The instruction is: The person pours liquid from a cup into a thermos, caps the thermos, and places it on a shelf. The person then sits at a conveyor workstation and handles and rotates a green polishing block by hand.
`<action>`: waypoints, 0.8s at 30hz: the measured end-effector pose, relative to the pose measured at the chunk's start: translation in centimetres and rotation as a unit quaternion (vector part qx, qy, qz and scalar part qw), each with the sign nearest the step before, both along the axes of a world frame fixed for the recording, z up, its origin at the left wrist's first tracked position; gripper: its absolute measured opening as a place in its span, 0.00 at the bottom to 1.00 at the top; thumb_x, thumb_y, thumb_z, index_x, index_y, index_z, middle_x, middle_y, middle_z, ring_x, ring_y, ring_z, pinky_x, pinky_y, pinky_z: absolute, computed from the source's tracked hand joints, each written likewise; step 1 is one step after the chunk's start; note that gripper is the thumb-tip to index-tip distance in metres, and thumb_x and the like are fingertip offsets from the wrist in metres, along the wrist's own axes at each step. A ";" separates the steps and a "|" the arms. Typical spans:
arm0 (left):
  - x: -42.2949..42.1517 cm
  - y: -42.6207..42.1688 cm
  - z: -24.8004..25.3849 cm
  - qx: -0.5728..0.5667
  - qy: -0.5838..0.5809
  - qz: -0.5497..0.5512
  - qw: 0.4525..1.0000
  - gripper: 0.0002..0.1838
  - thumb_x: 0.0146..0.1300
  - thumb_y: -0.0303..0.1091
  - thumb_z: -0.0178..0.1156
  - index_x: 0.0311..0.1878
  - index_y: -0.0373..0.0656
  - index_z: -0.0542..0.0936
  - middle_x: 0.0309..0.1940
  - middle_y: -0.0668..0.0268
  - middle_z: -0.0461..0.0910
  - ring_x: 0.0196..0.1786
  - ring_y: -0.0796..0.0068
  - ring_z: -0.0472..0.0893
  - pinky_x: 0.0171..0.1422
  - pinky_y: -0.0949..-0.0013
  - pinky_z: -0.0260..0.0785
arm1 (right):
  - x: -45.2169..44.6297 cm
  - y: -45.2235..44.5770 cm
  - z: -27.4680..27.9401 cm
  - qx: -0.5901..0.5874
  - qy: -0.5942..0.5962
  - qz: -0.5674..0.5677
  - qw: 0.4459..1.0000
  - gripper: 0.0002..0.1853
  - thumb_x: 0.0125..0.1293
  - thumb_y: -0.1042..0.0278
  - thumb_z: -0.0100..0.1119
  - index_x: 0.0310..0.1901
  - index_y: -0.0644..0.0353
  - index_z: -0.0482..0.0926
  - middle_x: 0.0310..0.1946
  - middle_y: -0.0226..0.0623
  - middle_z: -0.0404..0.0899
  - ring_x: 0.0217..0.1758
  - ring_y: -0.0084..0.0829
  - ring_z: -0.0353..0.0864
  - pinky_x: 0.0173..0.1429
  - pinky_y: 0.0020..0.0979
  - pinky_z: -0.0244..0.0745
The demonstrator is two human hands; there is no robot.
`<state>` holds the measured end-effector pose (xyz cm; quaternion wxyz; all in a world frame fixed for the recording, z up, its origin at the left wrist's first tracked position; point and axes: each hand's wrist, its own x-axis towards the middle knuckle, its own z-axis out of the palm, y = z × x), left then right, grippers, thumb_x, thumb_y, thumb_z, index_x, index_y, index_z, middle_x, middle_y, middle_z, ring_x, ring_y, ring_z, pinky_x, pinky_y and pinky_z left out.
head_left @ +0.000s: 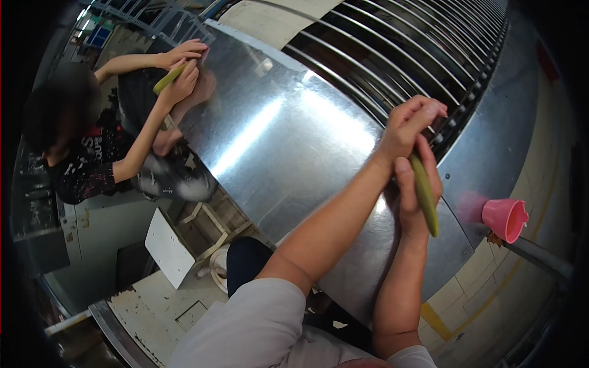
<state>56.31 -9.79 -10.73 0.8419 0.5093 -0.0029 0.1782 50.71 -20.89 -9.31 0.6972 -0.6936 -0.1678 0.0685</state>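
My right hand (410,190) is wrapped round a long, olive-green tapered object (423,195) that looks like a handle. Its narrow end points back toward me along my wrist, and its far end is hidden under my hands. Just beyond it, my left hand (410,126) is bent with the fingers curled together at the edge of the metal rollers (368,73). Whatever those fingers may hold is hidden. Both hands are close together over the shiny metal table (276,159).
Across the table to the left, a seated co-worker (80,141) grips a similar olive-green object (169,80) at the table edge. A pink cup-like container (504,219) is at the right beside the table. A white board (169,248) and a stool frame are at lower left.
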 end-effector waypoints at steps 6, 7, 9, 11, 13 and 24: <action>0.1 0.0 -0.2 -0.035 0.019 -0.019 0.999 0.22 0.78 0.51 0.57 0.50 0.38 0.84 0.48 0.59 0.87 0.54 0.69 0.85 0.59 0.66 0.75 | 0.4 -0.1 0.4 -0.009 -0.007 0.011 1.000 0.31 0.75 0.56 0.67 0.72 0.68 0.75 0.65 0.50 0.82 0.69 0.38 0.81 0.75 0.36 0.71; 0.1 0.0 -0.1 -0.037 0.020 -0.019 0.999 0.22 0.78 0.51 0.56 0.50 0.38 0.84 0.48 0.59 0.87 0.53 0.69 0.85 0.59 0.66 0.75 | 0.4 0.0 0.2 -0.001 -0.006 0.013 1.000 0.31 0.75 0.56 0.67 0.72 0.68 0.75 0.65 0.50 0.82 0.69 0.38 0.81 0.75 0.35 0.71; 0.1 -0.1 0.0 -0.042 0.021 -0.022 0.999 0.22 0.78 0.51 0.56 0.50 0.38 0.84 0.47 0.59 0.87 0.53 0.69 0.85 0.59 0.67 0.75 | 0.6 -0.1 0.0 0.044 0.021 0.009 0.999 0.31 0.75 0.55 0.66 0.71 0.68 0.76 0.64 0.47 0.83 0.68 0.36 0.81 0.75 0.34 0.70; -0.2 -0.1 0.1 -0.043 0.022 -0.023 0.999 0.22 0.78 0.51 0.55 0.50 0.38 0.84 0.47 0.59 0.87 0.52 0.70 0.85 0.58 0.68 0.76 | 0.6 -0.1 -0.1 0.101 0.061 -0.001 0.993 0.31 0.76 0.55 0.66 0.71 0.69 0.75 0.64 0.46 0.82 0.68 0.35 0.81 0.76 0.34 0.69; -0.2 -0.2 0.2 -0.039 0.018 -0.023 0.999 0.22 0.79 0.51 0.55 0.49 0.39 0.84 0.47 0.59 0.88 0.52 0.71 0.85 0.58 0.68 0.76 | 0.6 0.0 0.1 0.131 0.093 -0.008 0.987 0.32 0.76 0.54 0.66 0.71 0.71 0.74 0.66 0.46 0.81 0.70 0.35 0.79 0.77 0.34 0.67; 0.0 -0.2 0.2 -0.040 0.042 -0.024 0.998 0.18 0.77 0.48 0.58 0.50 0.41 0.84 0.47 0.60 0.88 0.52 0.72 0.86 0.57 0.69 0.78 | 0.7 -0.1 0.0 0.125 0.110 -0.010 0.986 0.33 0.75 0.55 0.67 0.72 0.71 0.73 0.68 0.48 0.78 0.73 0.38 0.75 0.79 0.36 0.65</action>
